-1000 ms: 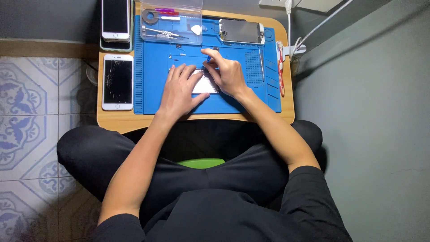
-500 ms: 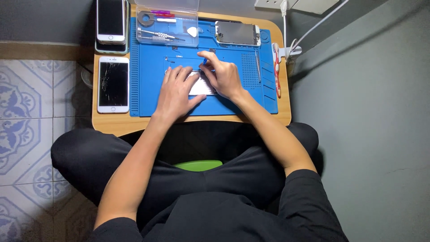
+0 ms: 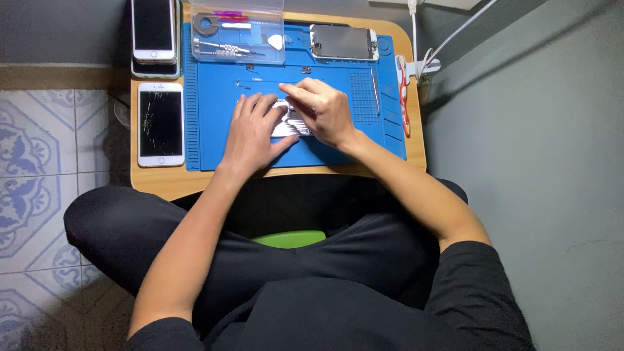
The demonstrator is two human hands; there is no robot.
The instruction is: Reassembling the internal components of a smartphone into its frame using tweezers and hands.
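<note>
A small opened phone body (image 3: pixel 290 121) lies on a blue work mat (image 3: pixel 208 130) on a low wooden table (image 3: pixel 156 182). My left hand (image 3: pixel 252 133) lies flat on the mat with its fingers spread, pressing the left side of the phone body. My right hand (image 3: pixel 322 110) rests over the phone's right side, fingers pinched together as if on a thin tool, which I cannot make out. Most of the phone body is hidden under both hands.
A clear plastic tool box (image 3: pixel 237 32) and a detached phone screen (image 3: pixel 342 41) sit at the mat's far edge. A white phone with cracked glass (image 3: pixel 160 123) and two stacked phones (image 3: pixel 154 29) lie left. Tweezers (image 3: pixel 375 84) and a red tool (image 3: pixel 403 91) lie right. A grey wall stands right.
The view has shifted slightly. My right hand's fingers have moved a little on the phone body; my left hand stays pressed in the same place.
</note>
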